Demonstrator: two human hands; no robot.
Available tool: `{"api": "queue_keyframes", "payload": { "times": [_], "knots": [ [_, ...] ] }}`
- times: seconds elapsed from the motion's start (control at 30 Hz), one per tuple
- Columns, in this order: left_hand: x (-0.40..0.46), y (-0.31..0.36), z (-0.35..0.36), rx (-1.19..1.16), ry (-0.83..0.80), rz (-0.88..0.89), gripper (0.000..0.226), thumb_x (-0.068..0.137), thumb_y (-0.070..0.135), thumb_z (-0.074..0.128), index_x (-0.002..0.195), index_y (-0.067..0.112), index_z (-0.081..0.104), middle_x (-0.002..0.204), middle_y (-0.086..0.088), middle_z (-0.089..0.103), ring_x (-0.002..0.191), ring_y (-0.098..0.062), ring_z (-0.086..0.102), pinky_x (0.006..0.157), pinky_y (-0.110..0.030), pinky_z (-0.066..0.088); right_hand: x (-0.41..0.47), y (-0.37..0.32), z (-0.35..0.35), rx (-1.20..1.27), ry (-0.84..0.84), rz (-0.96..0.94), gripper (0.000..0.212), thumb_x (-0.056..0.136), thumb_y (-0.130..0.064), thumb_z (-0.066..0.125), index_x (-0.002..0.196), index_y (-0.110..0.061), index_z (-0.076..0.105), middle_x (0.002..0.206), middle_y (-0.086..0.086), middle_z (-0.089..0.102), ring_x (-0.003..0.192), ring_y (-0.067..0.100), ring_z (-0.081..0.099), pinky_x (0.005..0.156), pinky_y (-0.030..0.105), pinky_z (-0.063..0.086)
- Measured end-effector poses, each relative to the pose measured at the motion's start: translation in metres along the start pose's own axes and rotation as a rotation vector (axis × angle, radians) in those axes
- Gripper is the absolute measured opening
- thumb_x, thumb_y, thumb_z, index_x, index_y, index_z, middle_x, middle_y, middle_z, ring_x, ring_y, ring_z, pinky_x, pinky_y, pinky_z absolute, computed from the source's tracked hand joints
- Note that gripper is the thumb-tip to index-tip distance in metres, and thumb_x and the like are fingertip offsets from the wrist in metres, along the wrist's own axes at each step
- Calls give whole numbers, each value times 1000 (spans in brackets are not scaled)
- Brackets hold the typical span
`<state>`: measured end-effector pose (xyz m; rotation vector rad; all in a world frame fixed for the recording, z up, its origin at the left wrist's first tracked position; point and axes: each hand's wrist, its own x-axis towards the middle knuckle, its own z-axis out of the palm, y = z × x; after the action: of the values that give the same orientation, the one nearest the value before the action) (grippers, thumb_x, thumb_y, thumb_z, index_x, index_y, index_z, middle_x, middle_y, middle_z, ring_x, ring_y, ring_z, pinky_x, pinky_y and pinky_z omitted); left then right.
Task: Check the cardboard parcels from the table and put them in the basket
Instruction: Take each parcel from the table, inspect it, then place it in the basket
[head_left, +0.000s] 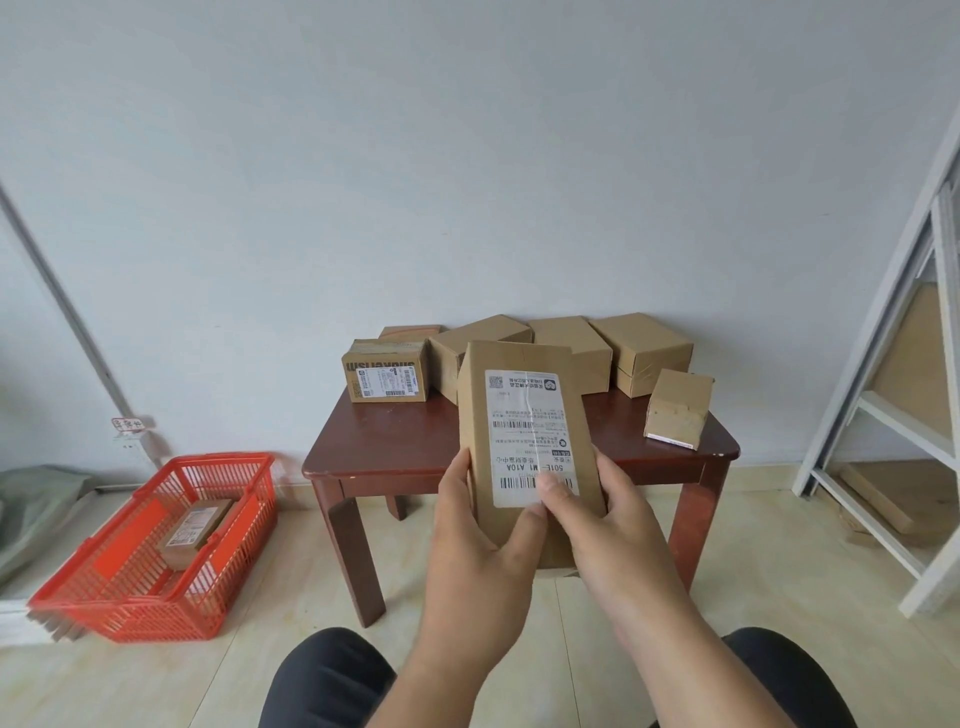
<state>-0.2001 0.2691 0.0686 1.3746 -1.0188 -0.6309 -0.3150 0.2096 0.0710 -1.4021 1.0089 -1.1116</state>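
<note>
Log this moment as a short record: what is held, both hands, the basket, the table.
held parcel: flat cardboard parcel, white label facing the camera, print upside down
left hand: left hand grips the parcel's lower left edge
right hand: right hand grips the lower right edge, thumb on the label
basket: red basket on the floor, left of the table, one labelled parcel inside
table: dark wooden table with several cardboard parcels at the back

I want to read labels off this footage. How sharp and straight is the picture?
Head view: even, soft light, no hard glare; the label on the held parcel is sharp in its large print only, and upside down; the right hand thumb is slightly blurred; wide-angle bending curves the shelf frame at the edge.
</note>
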Motion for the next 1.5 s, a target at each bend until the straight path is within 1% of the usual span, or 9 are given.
{"api": "queue_keyframes", "payload": {
  "times": [0.23, 0.33, 0.43, 0.53, 0.67, 0.8, 0.9, 1.23, 1.5],
  "knots": [
    [21, 3, -14, 59, 70, -52, 57, 75, 57, 72, 129, 55, 55, 132, 18, 63, 132, -11, 57, 109, -44, 52, -8, 5, 3, -33, -7, -33, 45, 92, -37, 80, 131, -46, 58, 107, -31, 75, 98, -11, 70, 82, 12, 54],
    [18, 4, -12, 94, 120, 0, 58, 82, 54, 75, 135, 47, 54, 130, 22, 57, 131, 1, 50, 108, -33, 49, -7, 1, 3, -61, 13, -51, 37, 93, -40, 79, 123, -47, 59, 104, -33, 75, 96, -11, 70, 75, 8, 51],
    [9, 3, -6, 144, 147, 42, 60, 87, 44, 77, 141, 43, 52, 128, 26, 50, 127, 12, 42, 99, -14, 42, 1, -5, 1, -99, 77, -69, 33, 92, -47, 77, 119, -43, 60, 105, -27, 76, 97, 3, 76, 81, 23, 54],
    [3, 3, -3, 178, 158, 52, 63, 87, 44, 77, 144, 42, 50, 128, 28, 48, 127, 14, 40, 95, -8, 39, 4, -9, -3, -191, 86, -96, 37, 91, -57, 72, 124, -44, 61, 112, -25, 73, 101, -4, 69, 76, 18, 49],
    [-2, 6, -6, 141, 155, 29, 67, 85, 49, 77, 146, 42, 49, 132, 25, 50, 127, 11, 45, 101, -17, 44, 2, -12, -6, -189, 40, -124, 46, 86, -68, 68, 129, -57, 59, 126, -21, 70, 110, -1, 69, 94, 31, 56],
    [1, 15, -10, 93, 145, -10, 54, 86, 59, 74, 132, 44, 50, 130, 16, 60, 120, -2, 60, 100, -35, 55, -9, -18, -6, -124, 7, -139, 36, 94, -45, 76, 126, -45, 59, 111, -28, 74, 97, -11, 70, 74, 7, 50],
    [2, 27, -15, 100, 169, -5, 39, 91, 53, 73, 118, 43, 48, 118, 17, 67, 104, 1, 68, 90, -35, 60, -17, -20, -6, -103, -27, -143, 35, 95, -37, 76, 124, -39, 58, 102, -33, 74, 89, -10, 72, 68, 6, 51],
    [-17, 38, -5, 91, 181, 41, 52, 92, 51, 73, 135, 36, 47, 117, 22, 68, 101, 5, 70, 80, -23, 58, -17, -35, -13, -135, 88, -174, 30, 92, -50, 76, 113, -35, 60, 95, -26, 75, 84, -10, 70, 67, 16, 56],
    [-8, 50, -5, 69, 123, 24, 47, 94, 44, 73, 132, 25, 54, 105, 19, 72, 90, 11, 70, 68, -10, 53, -20, -39, -18, -139, 56, -226, 38, 89, -57, 73, 125, -53, 60, 122, -18, 71, 105, -1, 70, 85, 29, 59]
  ]
}}
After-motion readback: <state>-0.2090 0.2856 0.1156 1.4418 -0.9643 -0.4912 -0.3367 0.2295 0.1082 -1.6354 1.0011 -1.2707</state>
